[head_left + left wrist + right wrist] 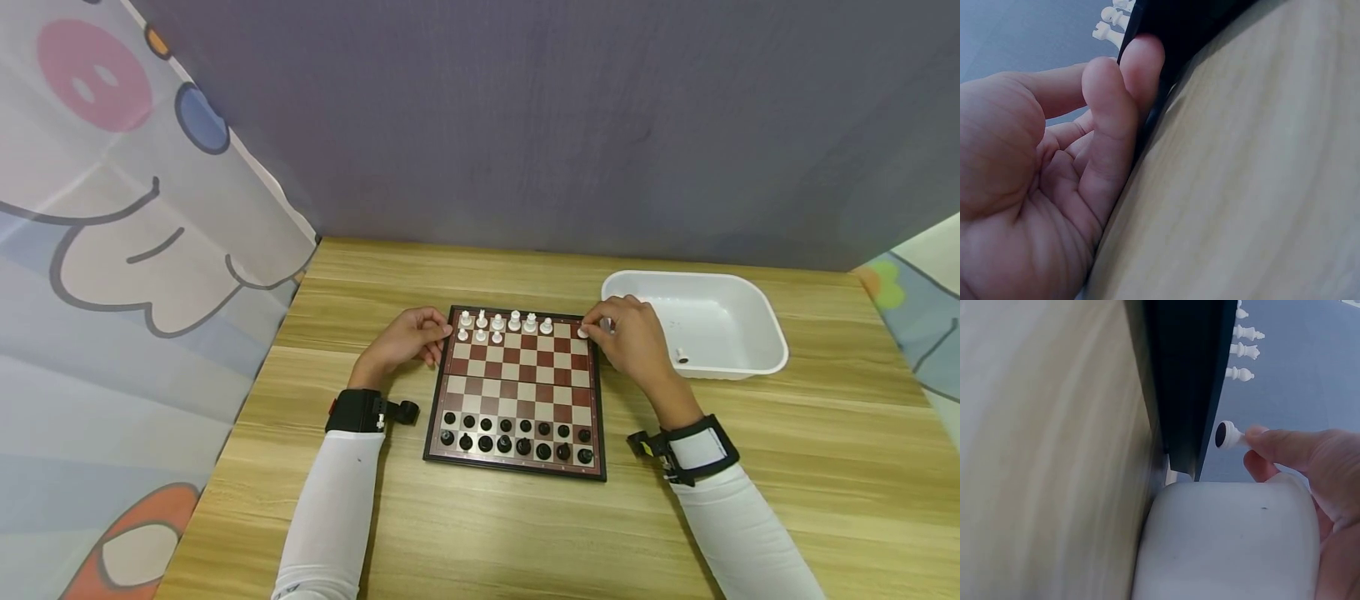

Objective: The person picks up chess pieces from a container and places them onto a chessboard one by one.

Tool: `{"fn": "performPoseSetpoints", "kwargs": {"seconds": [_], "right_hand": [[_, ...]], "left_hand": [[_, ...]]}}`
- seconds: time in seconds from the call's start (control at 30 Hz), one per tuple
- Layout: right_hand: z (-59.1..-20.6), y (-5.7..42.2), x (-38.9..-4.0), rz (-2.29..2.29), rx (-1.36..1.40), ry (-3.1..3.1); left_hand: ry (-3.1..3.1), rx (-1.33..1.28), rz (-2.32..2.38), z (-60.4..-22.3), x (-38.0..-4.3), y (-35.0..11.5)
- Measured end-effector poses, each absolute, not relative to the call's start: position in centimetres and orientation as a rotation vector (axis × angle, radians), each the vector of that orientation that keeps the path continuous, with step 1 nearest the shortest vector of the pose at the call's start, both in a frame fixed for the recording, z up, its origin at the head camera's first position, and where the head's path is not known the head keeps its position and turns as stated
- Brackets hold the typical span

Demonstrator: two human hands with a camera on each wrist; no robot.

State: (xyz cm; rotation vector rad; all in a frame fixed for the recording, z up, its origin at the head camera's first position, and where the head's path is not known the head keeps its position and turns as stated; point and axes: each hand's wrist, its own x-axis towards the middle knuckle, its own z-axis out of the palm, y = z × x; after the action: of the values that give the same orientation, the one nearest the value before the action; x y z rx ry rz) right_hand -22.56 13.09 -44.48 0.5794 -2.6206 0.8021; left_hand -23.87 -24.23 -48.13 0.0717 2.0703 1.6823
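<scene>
The chessboard (517, 371), with red and cream squares and a dark frame, lies on the wooden table. My right hand (632, 333) pinches a white chess piece (1227, 435) between thumb and finger over the board's far right corner. Its dark round base shows in the right wrist view, apart from the board's edge; its top is hidden by the fingers. At the far left corner, my left hand (408, 337) touches the board's side with its fingertips, fingers loosely bent. Several white pieces (514, 321) stand along the far row, with three white pawns (481, 336) before them.
Two rows of black pieces (504, 444) stand along the near side of the board. A white plastic basin (712, 321) sits right of the board, close by my right hand, with a small white piece (681, 356) lying in it. A grey wall (562, 133) rises behind the table.
</scene>
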Motion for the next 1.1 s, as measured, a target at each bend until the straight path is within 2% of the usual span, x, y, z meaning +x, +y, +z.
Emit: {"fn": "performPoseSetpoints", "kwargs": {"seconds": [1.1], "right_hand": [[-44.78,12.62,-22.73,0.684,0.572,-2.611]], "left_hand": [[2.074,0.059,1.679,-48.1,-23.89,-24.22]]}}
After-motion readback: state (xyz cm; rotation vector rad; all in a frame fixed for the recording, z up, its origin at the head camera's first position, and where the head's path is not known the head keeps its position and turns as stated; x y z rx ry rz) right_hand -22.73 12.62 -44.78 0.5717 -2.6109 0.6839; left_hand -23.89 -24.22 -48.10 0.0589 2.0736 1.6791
